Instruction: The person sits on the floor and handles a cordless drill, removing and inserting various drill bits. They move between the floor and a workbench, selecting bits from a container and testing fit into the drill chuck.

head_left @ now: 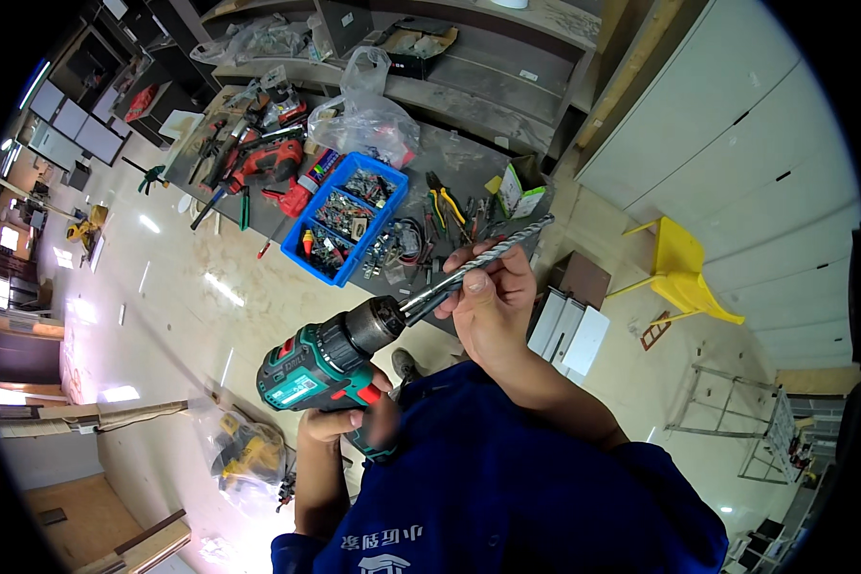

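My left hand is closed around the handle of a green and black cordless drill with a red trigger. The drill's chuck points up and to the right. My right hand grips a long silver drill bit with a spiral flute, fingers pinching it midway. The bit's lower end reaches the mouth of the chuck; whether it is seated inside cannot be made out. A second, darker rod lies alongside it under my fingers, partly hidden.
Ahead, a grey table bears a blue divided box of small hardware, yellow-handled pliers, red power tools and a clear plastic bag. A yellow chair stands right, by pale cabinet doors. Bagged yellow tools lie lower left.
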`<state>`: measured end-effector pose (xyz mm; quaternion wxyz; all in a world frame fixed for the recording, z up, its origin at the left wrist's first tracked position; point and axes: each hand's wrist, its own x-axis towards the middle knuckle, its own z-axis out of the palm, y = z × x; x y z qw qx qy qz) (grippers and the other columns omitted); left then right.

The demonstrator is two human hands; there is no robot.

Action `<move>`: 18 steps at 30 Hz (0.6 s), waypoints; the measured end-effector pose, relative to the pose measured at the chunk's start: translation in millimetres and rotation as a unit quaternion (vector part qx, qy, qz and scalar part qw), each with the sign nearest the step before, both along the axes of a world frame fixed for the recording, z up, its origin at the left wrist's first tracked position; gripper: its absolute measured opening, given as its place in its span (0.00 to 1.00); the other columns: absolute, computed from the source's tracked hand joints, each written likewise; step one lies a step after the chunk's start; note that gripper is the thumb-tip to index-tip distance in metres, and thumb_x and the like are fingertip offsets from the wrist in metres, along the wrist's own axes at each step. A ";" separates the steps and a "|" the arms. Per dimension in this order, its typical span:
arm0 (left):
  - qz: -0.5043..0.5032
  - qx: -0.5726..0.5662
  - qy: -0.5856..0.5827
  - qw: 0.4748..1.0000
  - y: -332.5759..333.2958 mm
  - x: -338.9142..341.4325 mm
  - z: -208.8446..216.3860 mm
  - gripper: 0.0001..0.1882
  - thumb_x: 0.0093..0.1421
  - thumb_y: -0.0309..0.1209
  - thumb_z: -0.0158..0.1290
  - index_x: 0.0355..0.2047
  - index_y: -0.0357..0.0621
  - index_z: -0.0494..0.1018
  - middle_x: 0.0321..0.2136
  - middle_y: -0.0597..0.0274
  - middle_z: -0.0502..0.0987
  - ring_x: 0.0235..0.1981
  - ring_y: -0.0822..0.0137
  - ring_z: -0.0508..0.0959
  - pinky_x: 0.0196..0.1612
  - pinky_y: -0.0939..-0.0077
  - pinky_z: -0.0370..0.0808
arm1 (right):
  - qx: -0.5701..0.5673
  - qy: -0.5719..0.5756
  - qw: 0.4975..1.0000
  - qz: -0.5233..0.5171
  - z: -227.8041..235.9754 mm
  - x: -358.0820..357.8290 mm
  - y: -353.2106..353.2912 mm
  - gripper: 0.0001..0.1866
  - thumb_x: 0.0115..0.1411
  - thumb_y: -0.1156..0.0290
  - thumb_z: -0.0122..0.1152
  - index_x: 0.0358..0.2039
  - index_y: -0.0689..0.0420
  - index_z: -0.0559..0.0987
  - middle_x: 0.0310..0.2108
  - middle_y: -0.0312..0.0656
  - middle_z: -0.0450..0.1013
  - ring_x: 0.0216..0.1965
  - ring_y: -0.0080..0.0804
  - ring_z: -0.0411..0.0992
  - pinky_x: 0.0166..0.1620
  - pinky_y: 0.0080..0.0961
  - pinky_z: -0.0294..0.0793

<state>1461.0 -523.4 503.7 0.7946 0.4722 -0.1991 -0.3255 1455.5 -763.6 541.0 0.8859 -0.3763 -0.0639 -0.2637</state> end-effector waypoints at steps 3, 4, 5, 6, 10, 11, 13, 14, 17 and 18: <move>0.007 -0.015 0.068 0.998 0.9 -8.9 -2.6 0.28 0.41 0.35 0.62 0.42 0.30 0.73 0.37 0.48 0.78 0.37 0.58 0.78 0.43 0.68 0.74 | 0.003 -0.001 1.000 -0.010 2.9 -2.0 -0.5 0.13 0.63 0.72 0.60 0.45 0.59 0.70 0.40 0.47 0.73 0.26 0.27 0.74 0.27 0.24 0.78; 0.011 -0.014 0.067 0.998 0.9 -9.5 -2.6 0.28 0.41 0.35 0.62 0.42 0.30 0.73 0.37 0.49 0.78 0.36 0.58 0.78 0.43 0.69 0.74 | 0.014 -0.010 1.000 -0.009 3.5 -2.1 -1.3 0.12 0.62 0.73 0.60 0.45 0.59 0.70 0.40 0.47 0.74 0.27 0.27 0.75 0.28 0.25 0.78; 0.016 -0.013 0.066 0.998 0.6 -9.9 -1.0 0.28 0.41 0.34 0.62 0.42 0.30 0.73 0.37 0.49 0.78 0.36 0.58 0.79 0.43 0.69 0.74 | 0.025 -0.019 0.999 -0.009 4.3 -2.0 -1.8 0.12 0.62 0.74 0.60 0.44 0.60 0.70 0.40 0.47 0.75 0.28 0.28 0.76 0.28 0.25 0.78; 0.019 -0.007 0.032 0.999 -3.6 -6.0 7.9 0.28 0.41 0.34 0.62 0.42 0.30 0.73 0.36 0.49 0.78 0.36 0.59 0.79 0.43 0.69 0.74 | 0.048 -0.013 0.999 -0.005 5.4 -2.7 -1.9 0.11 0.62 0.74 0.60 0.44 0.59 0.70 0.41 0.47 0.74 0.27 0.28 0.76 0.28 0.25 0.78; 0.021 0.002 0.001 1.000 -6.7 -2.4 6.9 0.28 0.40 0.33 0.63 0.42 0.29 0.73 0.36 0.50 0.78 0.35 0.59 0.79 0.42 0.69 0.74 | 0.108 0.006 0.994 0.006 7.3 -3.5 -1.0 0.10 0.62 0.74 0.59 0.43 0.59 0.70 0.43 0.45 0.72 0.28 0.27 0.75 0.28 0.27 0.78; 0.023 0.002 -0.001 1.000 -8.2 -2.9 8.2 0.28 0.40 0.33 0.63 0.41 0.29 0.74 0.36 0.50 0.78 0.36 0.59 0.79 0.43 0.69 0.74 | 0.115 0.009 0.993 0.009 7.0 -3.6 -1.6 0.10 0.62 0.74 0.60 0.43 0.59 0.70 0.43 0.45 0.72 0.28 0.27 0.75 0.28 0.27 0.79; 0.017 0.019 0.024 0.999 -10.2 -3.9 15.0 0.28 0.39 0.33 0.63 0.41 0.30 0.74 0.36 0.50 0.79 0.36 0.59 0.79 0.43 0.69 0.74 | 0.112 -0.002 0.994 0.012 5.2 -1.2 -4.7 0.11 0.62 0.75 0.60 0.43 0.59 0.71 0.42 0.44 0.72 0.28 0.26 0.75 0.29 0.28 0.79; 0.023 0.023 0.025 0.999 -10.9 -4.1 13.9 0.28 0.39 0.33 0.63 0.41 0.30 0.74 0.36 0.50 0.79 0.37 0.59 0.79 0.44 0.69 0.73 | 0.111 -0.008 0.994 0.013 4.5 0.0 -6.4 0.11 0.62 0.75 0.60 0.43 0.59 0.71 0.42 0.43 0.72 0.28 0.26 0.75 0.29 0.29 0.80; 0.058 0.032 0.003 0.998 -12.6 -4.4 7.8 0.28 0.37 0.34 0.64 0.40 0.31 0.74 0.35 0.51 0.79 0.37 0.58 0.79 0.45 0.69 0.73 | 0.090 0.019 0.996 0.003 8.9 1.6 -9.7 0.10 0.61 0.75 0.62 0.40 0.59 0.72 0.38 0.41 0.72 0.26 0.26 0.75 0.28 0.29 0.80; 0.065 0.044 0.004 0.997 -14.5 -4.4 8.3 0.28 0.36 0.35 0.63 0.39 0.32 0.74 0.34 0.51 0.78 0.36 0.60 0.78 0.43 0.71 0.72 | 0.079 0.025 0.997 0.000 11.5 2.5 -10.4 0.10 0.60 0.75 0.62 0.40 0.59 0.72 0.37 0.41 0.72 0.26 0.26 0.75 0.27 0.29 0.80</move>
